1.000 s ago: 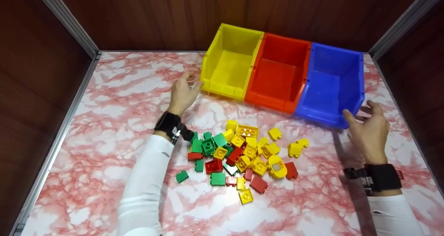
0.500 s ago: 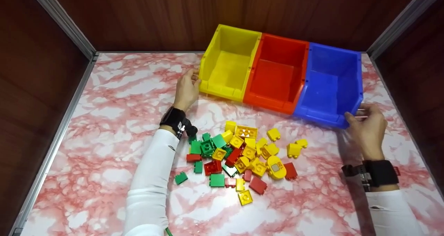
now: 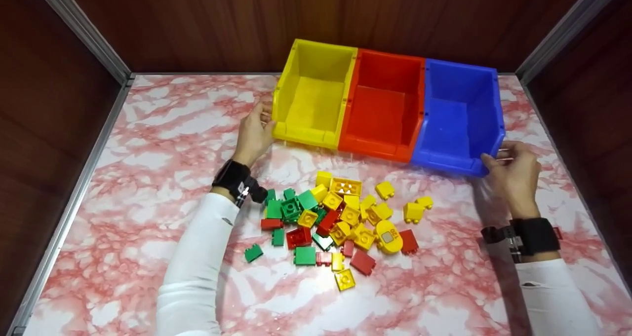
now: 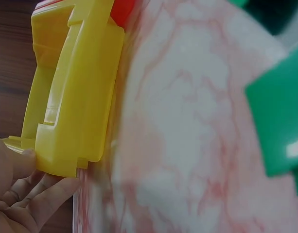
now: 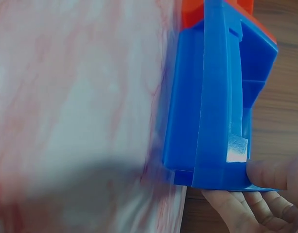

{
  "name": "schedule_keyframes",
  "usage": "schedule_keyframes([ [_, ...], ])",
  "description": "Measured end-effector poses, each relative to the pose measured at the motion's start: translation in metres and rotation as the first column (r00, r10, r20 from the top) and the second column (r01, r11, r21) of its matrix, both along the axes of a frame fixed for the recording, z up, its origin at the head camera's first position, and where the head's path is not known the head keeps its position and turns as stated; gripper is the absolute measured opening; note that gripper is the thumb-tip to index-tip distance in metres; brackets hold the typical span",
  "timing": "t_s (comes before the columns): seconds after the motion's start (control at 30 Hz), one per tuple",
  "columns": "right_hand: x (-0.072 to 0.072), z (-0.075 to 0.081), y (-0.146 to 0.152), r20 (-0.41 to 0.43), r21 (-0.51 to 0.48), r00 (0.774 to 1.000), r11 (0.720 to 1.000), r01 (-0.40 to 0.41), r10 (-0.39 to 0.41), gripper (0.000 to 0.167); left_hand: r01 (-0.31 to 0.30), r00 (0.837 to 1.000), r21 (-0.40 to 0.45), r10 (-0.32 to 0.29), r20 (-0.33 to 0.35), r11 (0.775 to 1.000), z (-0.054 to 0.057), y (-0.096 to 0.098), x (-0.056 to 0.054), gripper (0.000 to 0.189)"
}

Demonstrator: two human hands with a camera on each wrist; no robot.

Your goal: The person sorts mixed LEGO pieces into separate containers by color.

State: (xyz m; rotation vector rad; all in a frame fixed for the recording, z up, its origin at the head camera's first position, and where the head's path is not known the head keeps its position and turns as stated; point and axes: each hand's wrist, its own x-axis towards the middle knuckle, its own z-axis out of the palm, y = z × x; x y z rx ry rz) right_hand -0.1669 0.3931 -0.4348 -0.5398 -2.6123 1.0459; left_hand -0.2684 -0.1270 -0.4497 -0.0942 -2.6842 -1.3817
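Observation:
Three plastic bins stand joined in a slanting row in the head view: a yellow bin (image 3: pixel 316 104), a red bin (image 3: pixel 380 114) and a blue bin (image 3: pixel 452 124). My left hand (image 3: pixel 255 134) grips the yellow bin's outer front corner. In the left wrist view, its thumb lies at the yellow bin's (image 4: pixel 85 97) rim and its fingers are by the underside. At the far end, my right hand (image 3: pixel 516 175) holds the blue bin's outer front corner. The right wrist view has the thumb on the blue bin's (image 5: pixel 217 97) edge, with fingers beneath.
In front of the bins lies a loose pile of toy bricks (image 3: pixel 350 215), green, red and yellow. A yellow rounded piece (image 3: pixel 390 237) marked 120 sits among them. Dark wood-grain panels (image 3: pixel 212 25) wall the marbled table (image 3: pixel 163 129) at back and sides.
The row of bins has shifted left and turned slightly straighter, with both hands moving along. My left hand has closed in on the yellow bin's side. The bricks keep their arrangement.

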Motion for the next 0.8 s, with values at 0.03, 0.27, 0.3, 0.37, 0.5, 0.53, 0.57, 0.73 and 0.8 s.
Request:
schedule_keyframes([
  [0.03,-0.001,0.0,-0.001,-0.002,0.004,1.0,1.0,-0.003,0.003,0.041,0.001,1.0,-0.006,-0.001,0.003,1.0,0.0,-0.002,0.002,0.028],
  [0.27,-0.009,0.0,-0.01,-0.016,0.003,0.999,0.999,-0.048,0.048,0.039,-0.009,1.0,0.003,0.009,0.025,1.0,0.002,-0.018,0.02,0.029],
  [0.3,-0.01,0.0,-0.012,-0.018,0.004,0.998,0.998,-0.056,0.056,0.039,-0.01,1.0,0.006,0.01,0.025,1.0,0.002,-0.021,0.023,0.03],
  [0.37,-0.011,0.0,-0.014,-0.019,0.008,0.997,0.998,-0.07,0.07,0.039,-0.013,1.0,0.005,0.013,0.017,1.0,0.001,-0.026,0.028,0.031],
  [0.5,-0.013,-0.001,-0.02,-0.012,0.018,0.995,0.995,-0.099,0.099,0.04,-0.014,1.0,0.016,0.014,0.023,1.0,-0.001,-0.034,0.039,0.033],
  [0.53,-0.013,-0.001,-0.021,-0.008,0.019,0.994,0.994,-0.105,0.105,0.041,-0.016,1.0,0.015,0.016,0.025,1.0,-0.002,-0.037,0.042,0.033],
  [0.57,-0.013,-0.002,-0.023,-0.006,0.02,0.994,0.994,-0.108,0.108,0.041,-0.019,0.999,0.017,0.018,0.031,1.0,-0.002,-0.039,0.045,0.032],
  [0.73,-0.015,-0.002,-0.032,-0.015,0.017,0.992,0.992,-0.122,0.123,0.041,-0.042,0.999,0.001,0.042,0.033,0.999,-0.004,-0.05,0.06,0.03],
  [0.8,-0.016,-0.003,-0.036,-0.022,0.011,0.991,0.991,-0.132,0.132,0.04,-0.05,0.998,-0.002,0.05,0.028,0.999,-0.004,-0.055,0.065,0.03],
])
